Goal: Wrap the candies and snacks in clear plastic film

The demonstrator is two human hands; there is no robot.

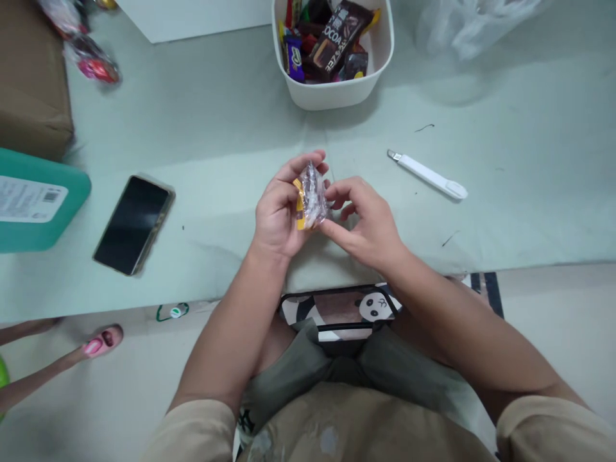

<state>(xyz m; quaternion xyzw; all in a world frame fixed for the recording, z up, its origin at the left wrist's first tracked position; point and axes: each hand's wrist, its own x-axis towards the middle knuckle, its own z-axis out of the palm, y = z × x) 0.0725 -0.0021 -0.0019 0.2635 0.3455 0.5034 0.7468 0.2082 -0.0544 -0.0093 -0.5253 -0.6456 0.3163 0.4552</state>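
Clear, crinkled plastic with a yellow edge makes up the small packet (314,197), held over the table (216,192) on the person's side of the white tub (332,97). The left hand (279,218) grasps it between thumb and fingers; the right hand's (366,224) thumb and fingertips meet its right side, though I cannot tell whether they pinch it. A steady left hold with a light right touch should suit such thin film, since squeezing could crush whatever is inside. The cutter (428,175), right of the tub and nearer the person, seems safest lying untouched while both hands are busy.
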